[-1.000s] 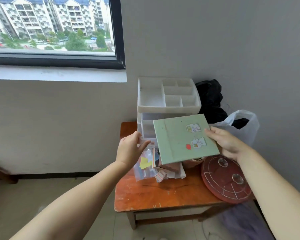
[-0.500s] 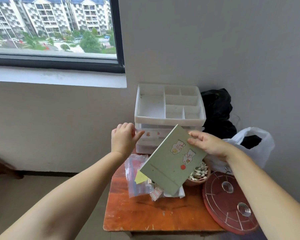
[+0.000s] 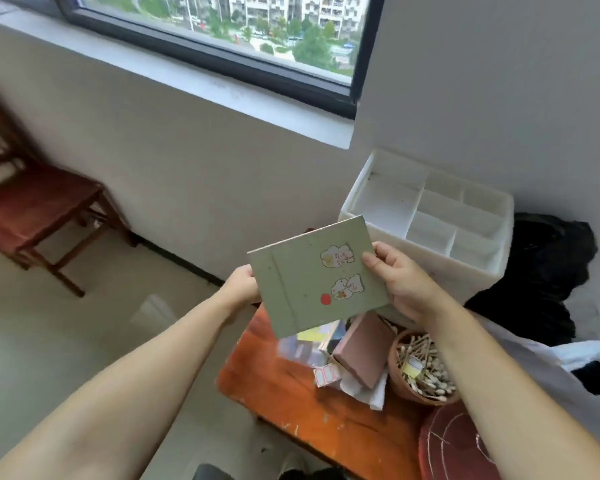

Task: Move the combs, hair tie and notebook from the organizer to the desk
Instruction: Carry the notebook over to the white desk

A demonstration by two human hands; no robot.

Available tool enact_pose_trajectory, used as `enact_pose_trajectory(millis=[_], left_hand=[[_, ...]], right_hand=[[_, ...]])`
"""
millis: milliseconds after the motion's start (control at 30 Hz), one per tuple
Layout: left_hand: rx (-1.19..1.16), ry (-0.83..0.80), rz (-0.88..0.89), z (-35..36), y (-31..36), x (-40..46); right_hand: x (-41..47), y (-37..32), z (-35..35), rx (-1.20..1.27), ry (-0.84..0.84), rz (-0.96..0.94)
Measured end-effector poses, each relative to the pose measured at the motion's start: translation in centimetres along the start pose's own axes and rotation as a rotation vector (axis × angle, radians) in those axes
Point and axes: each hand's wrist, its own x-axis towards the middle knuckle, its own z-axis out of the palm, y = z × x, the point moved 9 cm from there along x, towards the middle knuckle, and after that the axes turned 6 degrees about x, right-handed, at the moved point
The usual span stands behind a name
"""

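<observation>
A pale green notebook (image 3: 309, 282) with two cartoon stickers and a red dot is held in the air between both hands, in front of the white plastic organizer (image 3: 426, 216). My left hand (image 3: 241, 284) grips its left edge. My right hand (image 3: 400, 280) holds its right edge, thumb on the cover. The organizer's top compartments look bare; its lower drawers are hidden behind the notebook and my right hand. No combs or hair tie show.
The organizer stands on a small orange wooden table (image 3: 312, 410) with a pink box (image 3: 364, 348), plastic sleeves, and a bowl of cotton swabs (image 3: 420, 372). A red round lid (image 3: 458, 448), black and white bags lie right. A dark wooden chair (image 3: 32, 216) stands far left.
The view has swung left and tilted. My left hand, free before, has come onto the notebook's left edge; the notebook has turned flatter and moved left, away from the organizer.
</observation>
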Motion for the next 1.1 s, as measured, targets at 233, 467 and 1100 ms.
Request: enact_pose_trajectory(millis=[233, 467, 1100], left_hand=[[-0.859, 0.046, -0.095, -8.1, -11.2, -13.4], [-1.025, 0.617, -0.075, -21.6, -23.6, -34.0], [-1.122, 1.599, -0.218, -33.7, -50.3, -90.7]], right_hand=[[2.3, 7.8, 21.6, 0.132, -0.294, 0.205], [-6.4, 16.8, 44.8, -0.014, -0.724, 0.452], [-45.1, 36.5, 96.0, -0.628, -1.664, 0.568]])
